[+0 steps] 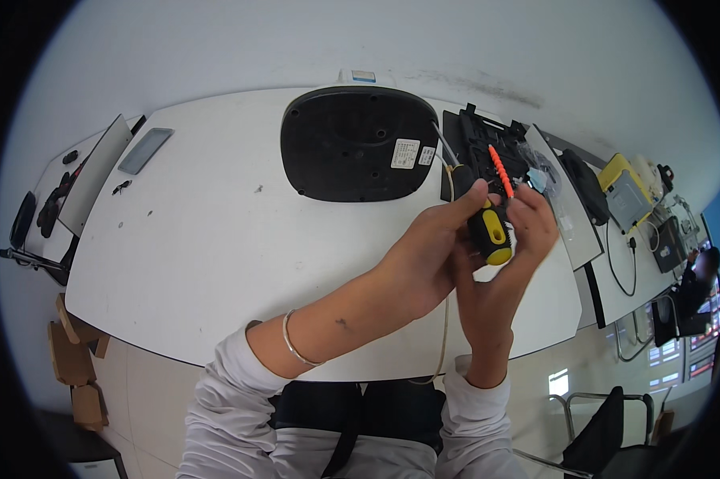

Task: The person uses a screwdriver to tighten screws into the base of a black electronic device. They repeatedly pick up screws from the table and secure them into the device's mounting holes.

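Note:
My left hand [435, 243] is closed round the black and yellow handle of a screwdriver [497, 231], thumb along its top. The metal shaft slants up and away to the right edge of a black rounded-square base [336, 152], whose underside faces up with screw holes and white labels. My right hand [527, 235] curls beside the handle, fingers bent. An orange ribbed stick [499, 169] has its lower end at those fingertips and seems pinched there. Where the shaft's tip meets the base is hard to make out.
A black tool case [475, 132] lies open at the table's far right, with clear plastic bags [547, 176] beside it. A thin pale cable [443, 343] runs down over the front edge. A phone [146, 151] lies far left. Chairs [615, 431] and a seated person [699, 279] are right.

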